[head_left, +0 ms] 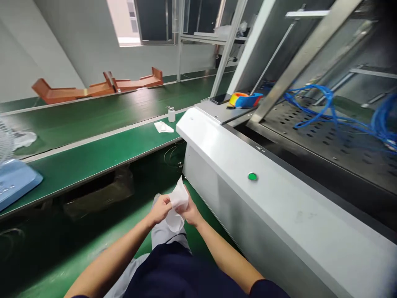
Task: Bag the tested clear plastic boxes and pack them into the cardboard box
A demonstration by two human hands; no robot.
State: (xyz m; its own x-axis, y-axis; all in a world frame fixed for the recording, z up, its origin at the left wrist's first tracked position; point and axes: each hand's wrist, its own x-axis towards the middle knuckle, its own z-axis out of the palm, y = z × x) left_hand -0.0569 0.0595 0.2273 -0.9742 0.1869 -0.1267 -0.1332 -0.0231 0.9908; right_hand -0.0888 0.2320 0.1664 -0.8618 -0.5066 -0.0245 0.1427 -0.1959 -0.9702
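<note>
Both my hands meet low in front of my lap around a white cloth (178, 203). My left hand (159, 209) pinches its left edge with closed fingers. My right hand (190, 212) grips the cloth from the right, fingers curled round it. The cloth sticks up above the hands and hangs a little below them. Close on my right is a white machine housing (235, 182) with a green button (252, 176).
A green conveyor belt (93, 153) runs on the left, with a white wipe (163, 127) and a small bottle (171, 114) on it. Orange trays (93, 89) lie on the far belt. A blue fan base (15, 180), tape rolls (245, 99), a phone (220, 98) and blue cables (325, 103) are around.
</note>
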